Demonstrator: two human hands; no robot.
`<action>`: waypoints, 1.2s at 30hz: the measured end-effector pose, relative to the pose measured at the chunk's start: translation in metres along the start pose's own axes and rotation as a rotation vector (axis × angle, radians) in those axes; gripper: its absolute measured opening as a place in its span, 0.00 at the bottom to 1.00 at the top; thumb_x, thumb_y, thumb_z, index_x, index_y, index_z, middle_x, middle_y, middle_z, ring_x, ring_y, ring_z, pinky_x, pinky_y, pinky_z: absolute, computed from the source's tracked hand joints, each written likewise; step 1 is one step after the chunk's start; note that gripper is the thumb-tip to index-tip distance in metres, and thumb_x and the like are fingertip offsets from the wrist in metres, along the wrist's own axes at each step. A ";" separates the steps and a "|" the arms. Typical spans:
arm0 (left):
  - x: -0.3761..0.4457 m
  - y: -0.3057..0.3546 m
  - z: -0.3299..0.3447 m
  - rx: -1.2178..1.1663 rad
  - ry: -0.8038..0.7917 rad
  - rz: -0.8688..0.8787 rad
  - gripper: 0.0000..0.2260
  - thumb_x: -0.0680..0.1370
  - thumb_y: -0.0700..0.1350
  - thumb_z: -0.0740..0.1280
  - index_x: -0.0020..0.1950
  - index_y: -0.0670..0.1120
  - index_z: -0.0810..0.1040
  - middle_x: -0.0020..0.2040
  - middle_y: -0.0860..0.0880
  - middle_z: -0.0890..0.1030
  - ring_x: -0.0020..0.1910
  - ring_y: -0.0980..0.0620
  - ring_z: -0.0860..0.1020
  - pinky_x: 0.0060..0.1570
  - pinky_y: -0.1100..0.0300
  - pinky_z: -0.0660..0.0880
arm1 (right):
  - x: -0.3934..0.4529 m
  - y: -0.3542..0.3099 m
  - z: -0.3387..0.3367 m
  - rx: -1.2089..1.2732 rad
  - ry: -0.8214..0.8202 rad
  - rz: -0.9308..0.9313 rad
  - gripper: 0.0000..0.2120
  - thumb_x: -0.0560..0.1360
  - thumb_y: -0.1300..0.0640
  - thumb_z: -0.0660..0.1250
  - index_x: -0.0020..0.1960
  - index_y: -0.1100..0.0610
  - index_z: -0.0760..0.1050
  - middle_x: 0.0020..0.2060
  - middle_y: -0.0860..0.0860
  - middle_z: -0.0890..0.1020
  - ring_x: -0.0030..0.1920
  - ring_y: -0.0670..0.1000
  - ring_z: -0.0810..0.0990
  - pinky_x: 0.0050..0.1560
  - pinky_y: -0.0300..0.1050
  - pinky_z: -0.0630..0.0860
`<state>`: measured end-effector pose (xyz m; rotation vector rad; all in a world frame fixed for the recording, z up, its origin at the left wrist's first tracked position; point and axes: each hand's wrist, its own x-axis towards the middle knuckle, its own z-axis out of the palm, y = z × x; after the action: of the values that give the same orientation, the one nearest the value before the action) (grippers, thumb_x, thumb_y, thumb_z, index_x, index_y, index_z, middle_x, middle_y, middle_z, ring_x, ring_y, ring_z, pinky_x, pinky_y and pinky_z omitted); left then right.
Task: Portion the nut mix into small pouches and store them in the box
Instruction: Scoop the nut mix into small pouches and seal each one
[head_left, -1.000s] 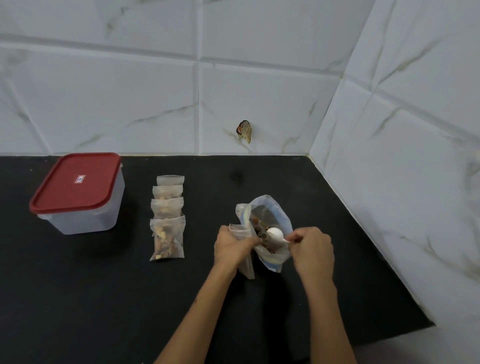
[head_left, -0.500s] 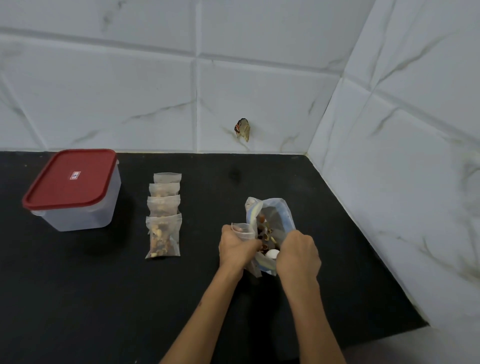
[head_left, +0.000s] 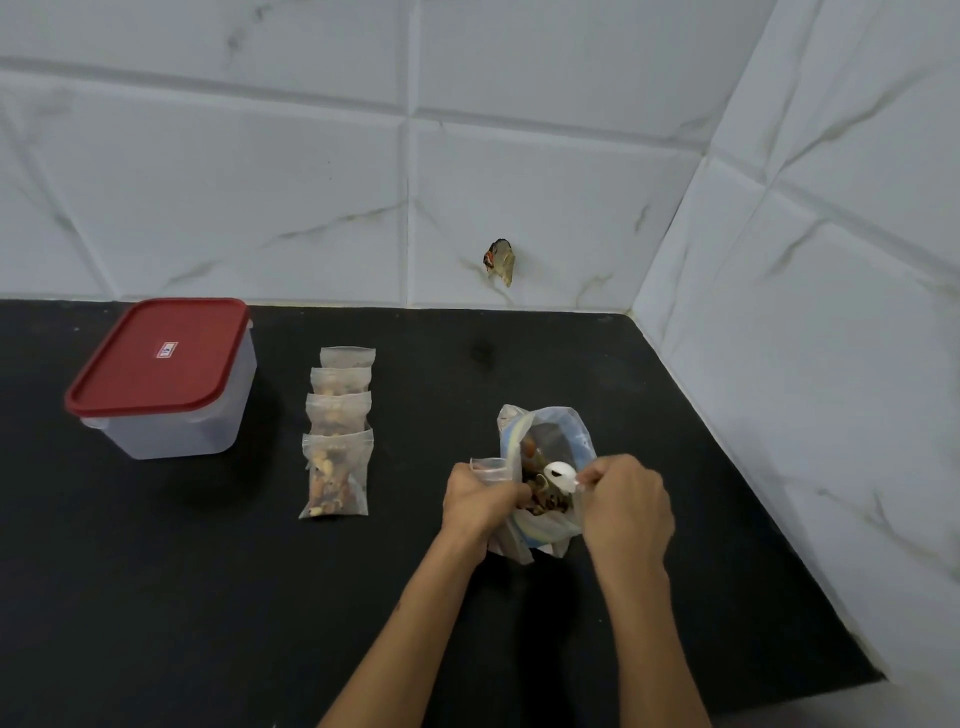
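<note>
The big bag of nut mix (head_left: 550, 467) stands open on the black tabletop (head_left: 208, 597), and everything here is placed from it. Touching its left side, the left hand (head_left: 478, 499) has its grip curled round a small pouch (head_left: 489, 466), whose open mouth shows above the fingers. On the bag's right side, the right hand (head_left: 626, 506) pinches the handle of a white spoon (head_left: 561, 475), whose bowl lies over the nuts at the bag's mouth.

To the left of the bag, well apart from it, four filled pouches (head_left: 338, 431) lie in an overlapping row that runs toward the back wall. Farther left again stands the clear box (head_left: 176, 421), its red lid (head_left: 158, 356) on.

Behind the bag a bare strip of tabletop runs up to the tiled back wall (head_left: 260, 182). To the bag's right the side wall (head_left: 831, 312) slants closer, leaving a narrower bare strip. In front of the bag the tabletop's near edge cuts across at lower right; both forearms cross the dark surface there. Between bag and pouch row lies open black surface.
</note>
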<state>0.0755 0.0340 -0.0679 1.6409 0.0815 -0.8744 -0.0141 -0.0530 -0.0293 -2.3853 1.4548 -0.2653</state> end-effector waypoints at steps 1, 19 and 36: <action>0.000 0.000 0.000 -0.003 -0.006 -0.008 0.23 0.66 0.38 0.74 0.57 0.46 0.70 0.52 0.45 0.78 0.52 0.47 0.79 0.52 0.47 0.79 | 0.003 -0.001 0.000 -0.003 0.013 0.004 0.07 0.75 0.57 0.68 0.54 0.53 0.78 0.44 0.49 0.79 0.41 0.47 0.78 0.40 0.42 0.79; -0.003 -0.002 -0.001 -0.239 -0.120 -0.060 0.30 0.54 0.38 0.70 0.57 0.38 0.77 0.50 0.37 0.82 0.47 0.41 0.83 0.44 0.44 0.81 | 0.012 -0.007 0.014 -0.169 -0.183 -0.064 0.04 0.79 0.56 0.63 0.50 0.55 0.74 0.43 0.51 0.78 0.43 0.49 0.78 0.43 0.44 0.77; -0.008 -0.004 0.000 -0.116 -0.122 0.007 0.29 0.59 0.40 0.77 0.59 0.42 0.76 0.51 0.42 0.82 0.48 0.47 0.83 0.46 0.49 0.82 | 0.030 0.018 0.013 0.562 -0.412 0.342 0.06 0.73 0.60 0.69 0.49 0.60 0.80 0.42 0.57 0.82 0.39 0.51 0.78 0.39 0.45 0.75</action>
<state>0.0680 0.0384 -0.0669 1.4757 0.0412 -0.9456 -0.0103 -0.0850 -0.0488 -1.6027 1.3379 -0.0731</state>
